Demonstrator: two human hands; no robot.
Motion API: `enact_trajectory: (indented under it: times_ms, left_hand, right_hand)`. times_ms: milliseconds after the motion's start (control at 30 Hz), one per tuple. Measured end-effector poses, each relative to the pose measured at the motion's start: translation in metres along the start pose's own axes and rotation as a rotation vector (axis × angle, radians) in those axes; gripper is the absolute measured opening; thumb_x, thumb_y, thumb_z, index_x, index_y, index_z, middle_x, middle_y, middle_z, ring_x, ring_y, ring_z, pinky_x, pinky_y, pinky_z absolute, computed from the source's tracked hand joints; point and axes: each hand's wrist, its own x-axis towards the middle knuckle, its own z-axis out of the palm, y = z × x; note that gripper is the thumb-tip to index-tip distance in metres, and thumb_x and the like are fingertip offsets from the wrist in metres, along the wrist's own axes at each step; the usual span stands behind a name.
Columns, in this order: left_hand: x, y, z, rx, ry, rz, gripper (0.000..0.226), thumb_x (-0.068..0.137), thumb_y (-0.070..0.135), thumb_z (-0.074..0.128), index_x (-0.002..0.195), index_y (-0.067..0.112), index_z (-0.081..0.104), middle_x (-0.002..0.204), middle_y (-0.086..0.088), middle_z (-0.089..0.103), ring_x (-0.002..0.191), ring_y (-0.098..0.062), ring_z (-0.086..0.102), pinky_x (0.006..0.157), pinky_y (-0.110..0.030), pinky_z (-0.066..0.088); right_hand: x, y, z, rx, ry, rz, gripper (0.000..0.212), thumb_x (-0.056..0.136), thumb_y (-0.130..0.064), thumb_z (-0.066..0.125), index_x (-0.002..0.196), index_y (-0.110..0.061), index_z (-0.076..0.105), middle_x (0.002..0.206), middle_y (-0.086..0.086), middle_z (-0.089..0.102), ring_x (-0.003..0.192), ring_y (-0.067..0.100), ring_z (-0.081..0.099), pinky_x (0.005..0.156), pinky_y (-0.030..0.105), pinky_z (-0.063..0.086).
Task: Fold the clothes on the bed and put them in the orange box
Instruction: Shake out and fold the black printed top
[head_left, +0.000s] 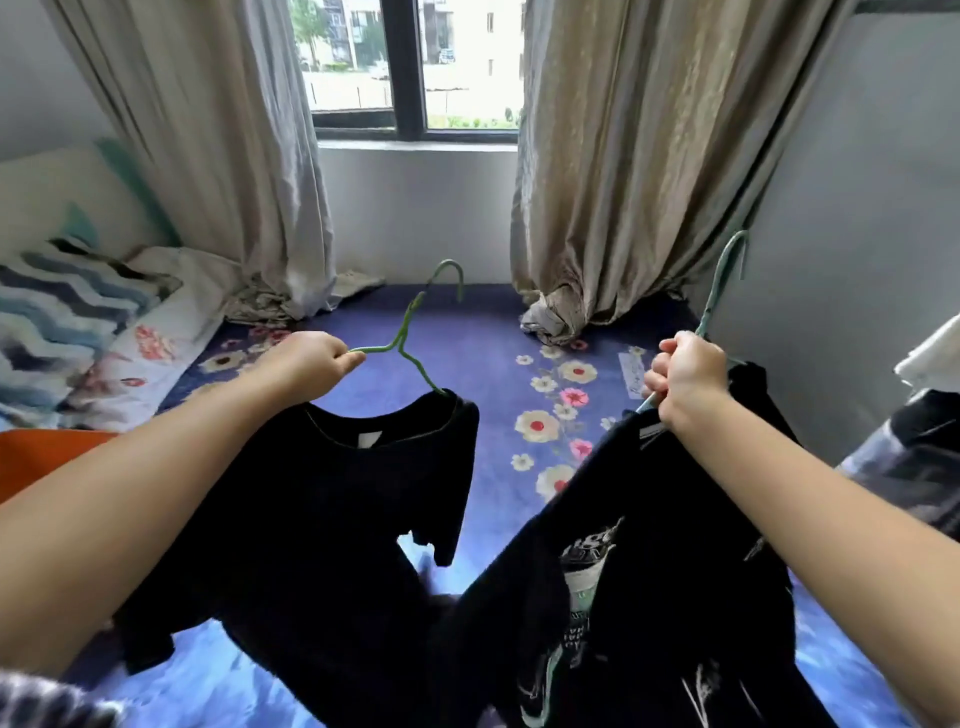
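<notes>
At centre left of the frame, the fingers of the left hand (311, 364) are curled around the shoulder of a green hanger (410, 332), from which a plain black shirt (332, 509) is hung. At centre right, the right hand (685, 379) is clamped on a teal hanger (722, 280) carrying a printed black shirt (670, 571), possibly more than one garment. Both are held above the flowered bed (498, 364). An orange box (41, 457) is seen at the left edge.
</notes>
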Motion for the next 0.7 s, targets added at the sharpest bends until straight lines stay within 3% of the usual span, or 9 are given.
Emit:
enact_trajectory:
  times_ms: [100,233,367,467,600,700]
  left_hand:
    - [0.020,0.005,0.001,-0.316,0.090,-0.011,0.044,0.097,0.026,0.046,0.057,0.009,0.038,0.057,-0.009,0.036,0.058,-0.024,0.033,0.054,-0.035,0.020]
    - [0.053,0.053,0.003,-0.711,0.054,0.107,0.040,0.096,0.025,0.046,0.060,0.012,0.036,0.059,-0.004,0.028,0.052,-0.017,0.021,0.051,-0.032,0.015]
    - [0.073,0.129,-0.003,-0.905,0.029,0.214,0.048,0.096,0.025,0.047,0.054,0.016,0.027,0.047,0.003,0.025,0.045,-0.011,0.024,0.047,-0.025,0.020]
    - [0.085,0.173,-0.007,-1.115,0.003,0.210,0.048,0.095,0.026,0.046,0.053,0.016,0.026,0.052,0.001,0.024,0.050,-0.013,0.023,0.055,-0.027,0.031]
    - [0.095,0.215,-0.019,-1.250,0.057,0.231,0.048,0.097,0.024,0.040,0.055,0.015,0.020,0.054,0.001,0.021,0.050,-0.013,0.019,0.047,-0.025,0.017]
    - [0.116,0.229,-0.025,-1.310,0.120,0.238,0.048,0.098,0.023,0.038,0.054,0.014,0.024,0.055,0.000,0.026,0.051,-0.014,0.025,0.053,-0.028,0.023]
  right_hand:
    - [0.007,0.000,-0.005,-0.043,0.125,-0.018,0.029,0.087,-0.006,0.027,0.061,-0.019,0.024,0.026,-0.009,0.015,0.020,0.007,0.009,0.038,0.003,0.011]
    - [0.009,-0.010,-0.014,-0.092,0.254,-0.060,0.029,0.085,-0.007,0.029,0.059,-0.019,0.026,0.025,-0.009,0.015,0.020,0.007,0.009,0.040,0.002,0.012]
    - [-0.010,-0.026,-0.028,-0.096,0.336,-0.104,0.028,0.087,-0.007,0.028,0.060,-0.017,0.030,0.025,-0.010,0.016,0.020,0.006,0.009,0.041,0.002,0.013]
    - [-0.027,-0.037,-0.033,-0.097,0.370,-0.157,0.027,0.086,-0.005,0.027,0.061,-0.015,0.030,0.026,-0.009,0.017,0.021,0.005,0.009,0.039,0.004,0.011]
    - [-0.045,-0.058,-0.027,-0.110,0.371,-0.207,0.027,0.086,-0.002,0.028,0.061,-0.014,0.029,0.027,-0.009,0.017,0.022,0.005,0.009,0.038,0.004,0.011]
    - [-0.051,-0.069,-0.015,-0.098,0.372,-0.229,0.028,0.085,-0.002,0.029,0.060,-0.014,0.030,0.028,-0.008,0.018,0.023,0.006,0.009,0.037,0.006,0.010]
